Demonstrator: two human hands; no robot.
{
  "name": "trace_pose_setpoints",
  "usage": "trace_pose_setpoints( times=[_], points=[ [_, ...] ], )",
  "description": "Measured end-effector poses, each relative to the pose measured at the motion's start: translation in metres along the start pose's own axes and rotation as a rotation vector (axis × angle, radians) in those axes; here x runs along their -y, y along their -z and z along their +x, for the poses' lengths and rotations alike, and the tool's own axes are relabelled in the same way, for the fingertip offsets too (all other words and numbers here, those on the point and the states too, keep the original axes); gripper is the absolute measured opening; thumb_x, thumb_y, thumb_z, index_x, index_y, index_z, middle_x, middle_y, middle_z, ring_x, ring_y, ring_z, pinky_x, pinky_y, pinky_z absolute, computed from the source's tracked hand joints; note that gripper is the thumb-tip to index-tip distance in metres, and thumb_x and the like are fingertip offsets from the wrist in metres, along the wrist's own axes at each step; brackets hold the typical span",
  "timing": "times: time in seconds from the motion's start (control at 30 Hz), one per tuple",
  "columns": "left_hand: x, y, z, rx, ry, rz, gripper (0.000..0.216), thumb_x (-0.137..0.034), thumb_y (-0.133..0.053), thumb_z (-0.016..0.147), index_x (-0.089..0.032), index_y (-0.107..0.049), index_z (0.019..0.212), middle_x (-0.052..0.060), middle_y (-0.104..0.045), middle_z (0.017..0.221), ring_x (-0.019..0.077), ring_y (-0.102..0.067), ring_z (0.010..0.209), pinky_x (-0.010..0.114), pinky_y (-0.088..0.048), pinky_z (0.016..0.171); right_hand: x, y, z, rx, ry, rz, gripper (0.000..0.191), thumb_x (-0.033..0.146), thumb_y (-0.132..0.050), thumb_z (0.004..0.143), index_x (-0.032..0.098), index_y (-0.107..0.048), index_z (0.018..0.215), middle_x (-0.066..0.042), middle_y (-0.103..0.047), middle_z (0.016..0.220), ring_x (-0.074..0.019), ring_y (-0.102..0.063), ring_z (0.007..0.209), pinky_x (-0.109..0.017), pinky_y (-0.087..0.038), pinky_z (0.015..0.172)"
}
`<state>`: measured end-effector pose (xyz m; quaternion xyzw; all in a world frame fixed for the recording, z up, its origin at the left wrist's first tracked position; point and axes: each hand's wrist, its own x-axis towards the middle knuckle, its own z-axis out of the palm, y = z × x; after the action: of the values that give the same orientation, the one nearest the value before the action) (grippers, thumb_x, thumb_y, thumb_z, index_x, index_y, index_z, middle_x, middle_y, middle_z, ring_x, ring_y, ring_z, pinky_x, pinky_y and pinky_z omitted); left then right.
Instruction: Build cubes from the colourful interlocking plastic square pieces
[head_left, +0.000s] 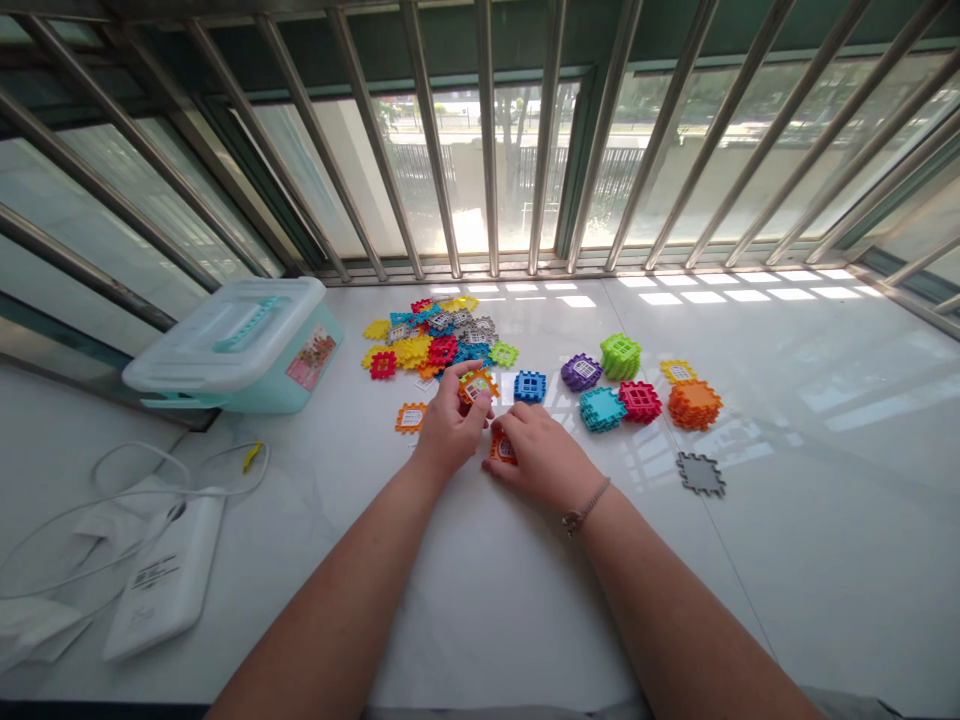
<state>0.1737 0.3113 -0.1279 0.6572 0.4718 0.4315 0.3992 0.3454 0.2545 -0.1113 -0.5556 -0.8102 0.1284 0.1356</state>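
Observation:
My left hand (448, 425) is closed on an orange building tile (478, 386) with notched edges and a window-like middle, held above the white surface. Just right of it, my right hand (541, 455) has its fingers closed over a darker orange window tile (503, 449) low at the surface. A loose orange tile (410, 418) lies left of my left hand. Beyond my right hand sits a blue window tile (530, 386). Behind my left hand spreads a mixed heap of tiles (442, 345) in yellow, red, blue and grey.
To the right stand stacks: purple (582, 372), green (620, 356), turquoise (602, 409), red (640, 401) and orange (694, 404). A grey tile (701, 474) lies nearer me. A lidded teal box (232, 345) is at left, with a white power bank (166, 580) and cables before it. Metal bars (487, 150) line the back.

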Motion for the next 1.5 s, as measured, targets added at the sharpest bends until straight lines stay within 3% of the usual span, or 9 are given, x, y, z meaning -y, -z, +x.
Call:
trace_pose_setpoints(
  times=[0.57, 0.8, 1.27, 1.5],
  points=[
    [-0.0027, -0.0009, -0.0011, -0.016, -0.010, 0.015, 0.047, -0.043, -0.063, 0.102, -0.023, -0.058, 0.144, -0.003, -0.073, 0.077, 0.0148, -0.069, 0.063, 0.025, -0.057, 0.063, -0.0025, 0.0003, -0.0049, 0.020, -0.011, -0.002, 0.053, 0.049, -0.088, 0.088, 0.017, -0.069, 0.126, -0.012, -0.065, 0.122, -0.0301, -0.060, 0.118, -0.042, -0.052, 0.106],
    [-0.0042, -0.0014, -0.0021, -0.017, -0.021, 0.042, 0.045, -0.044, -0.063, 0.102, -0.023, -0.059, 0.142, -0.002, -0.073, 0.076, 0.0151, -0.070, 0.063, 0.026, -0.057, 0.064, -0.0041, 0.0014, -0.0065, 0.023, -0.002, 0.022, 0.036, 0.038, -0.082, 0.092, 0.017, -0.069, 0.120, -0.012, -0.065, 0.119, -0.0285, -0.060, 0.116, -0.040, -0.050, 0.106],
    [0.0020, -0.0018, -0.0012, -0.005, -0.053, 0.111, 0.038, -0.041, -0.062, 0.103, -0.025, -0.064, 0.137, -0.001, -0.076, 0.083, 0.0166, -0.076, 0.072, 0.027, -0.059, 0.070, -0.0014, 0.0092, -0.0074, 0.029, -0.118, -0.087, 0.033, 0.046, -0.078, 0.096, 0.019, -0.067, 0.112, -0.014, -0.066, 0.118, -0.0310, -0.061, 0.111, -0.043, -0.052, 0.098],
    [0.0019, -0.0015, -0.0015, -0.005, -0.065, 0.115, 0.037, -0.041, -0.061, 0.103, -0.025, -0.064, 0.137, 0.000, -0.076, 0.085, 0.0166, -0.076, 0.073, 0.027, -0.060, 0.072, 0.0008, 0.0070, -0.0085, -0.016, -0.173, -0.173, 0.023, 0.039, -0.068, 0.100, 0.018, -0.066, 0.110, -0.016, -0.066, 0.115, -0.0338, -0.060, 0.110, -0.044, -0.052, 0.090]
  ],
)
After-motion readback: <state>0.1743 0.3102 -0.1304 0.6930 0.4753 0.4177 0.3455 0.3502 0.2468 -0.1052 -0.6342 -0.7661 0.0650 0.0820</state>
